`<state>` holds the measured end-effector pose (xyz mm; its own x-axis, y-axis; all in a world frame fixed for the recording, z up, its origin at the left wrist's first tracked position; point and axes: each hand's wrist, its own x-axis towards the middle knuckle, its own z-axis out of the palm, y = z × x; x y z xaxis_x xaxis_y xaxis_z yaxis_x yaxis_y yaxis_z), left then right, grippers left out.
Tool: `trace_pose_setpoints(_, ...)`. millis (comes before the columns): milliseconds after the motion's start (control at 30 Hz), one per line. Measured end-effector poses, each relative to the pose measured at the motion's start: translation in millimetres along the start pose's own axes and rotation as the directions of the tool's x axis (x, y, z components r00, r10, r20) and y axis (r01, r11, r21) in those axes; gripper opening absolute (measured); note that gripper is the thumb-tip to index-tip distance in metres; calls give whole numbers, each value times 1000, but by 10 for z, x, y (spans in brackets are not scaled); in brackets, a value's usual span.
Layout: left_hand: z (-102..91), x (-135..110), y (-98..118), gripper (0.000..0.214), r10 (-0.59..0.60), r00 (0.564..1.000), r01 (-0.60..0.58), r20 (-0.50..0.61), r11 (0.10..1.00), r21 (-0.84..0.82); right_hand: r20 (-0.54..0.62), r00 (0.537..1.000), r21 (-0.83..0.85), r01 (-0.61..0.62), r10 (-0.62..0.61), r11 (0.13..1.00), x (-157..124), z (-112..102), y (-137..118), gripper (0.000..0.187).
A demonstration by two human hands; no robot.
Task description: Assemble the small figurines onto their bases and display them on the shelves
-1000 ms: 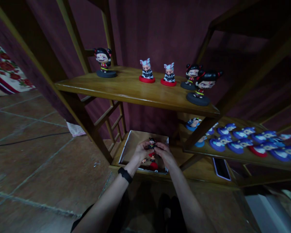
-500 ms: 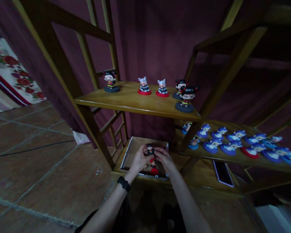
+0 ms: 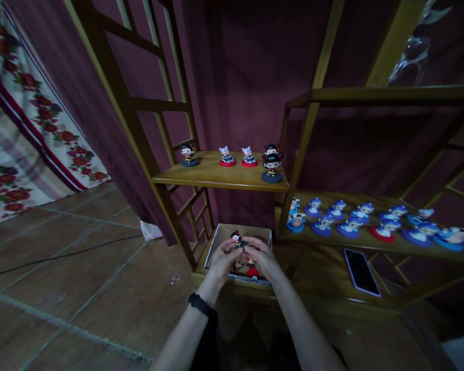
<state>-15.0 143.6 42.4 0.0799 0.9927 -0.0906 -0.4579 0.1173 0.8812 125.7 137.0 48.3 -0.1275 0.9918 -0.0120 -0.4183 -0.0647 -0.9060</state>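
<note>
Over an open cardboard box (image 3: 213,246) on the lowest shelf, both my hands hold one small black-haired figurine (image 3: 236,237) with a dark base. My left hand (image 3: 221,262), a black band on its wrist, grips the figurine from the left. Fingers of my right hand (image 3: 262,255) close on its base from the right. Inside the box below lie a few more figurines (image 3: 250,263) and a red round base (image 3: 252,272), partly covered by my hands.
On the shelf above stand black-haired figurines (image 3: 187,154) and two white-haired ones on red bases (image 3: 227,163). Several blue-and-purple figurines (image 3: 348,226) line the right shelf. Below them lies a phone (image 3: 362,271). A wooden post (image 3: 298,159) divides the shelves; a cable (image 3: 65,254) crosses the floor.
The figurine has tilted to the left between my hands, its base now angled toward my right fingers. My view has shifted, so the shelves sit lower in the picture.
</note>
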Motion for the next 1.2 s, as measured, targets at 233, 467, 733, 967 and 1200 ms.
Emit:
trace_pose_setpoints(233,28,-308,120,41,-103,995,104,15,986,-129,21,998,-8,56,-56,998,-162,61,-63,35)
trace_pose_setpoints(467,15,-665,62,52,197,974,-157,-112,943,292,24,1000,-48,2,-1,999,-458,161,114,35)
trace_pose_setpoints(733,-56,-1242,-397,48,219,976,-183,-9,836,517,-29,997,35,-74,75,997,-1313,-12,430,37)
trace_pose_setpoints(967,-109,-1557,-699,40,177,984,-164,27,826,539,-46,999,-104,-33,29,994,-1633,-37,571,35)
trace_pose_setpoints(1200,-97,-1689,-562,27,294,938,-328,182,589,739,-75,995,-204,-73,59,976,-1610,-25,624,33)
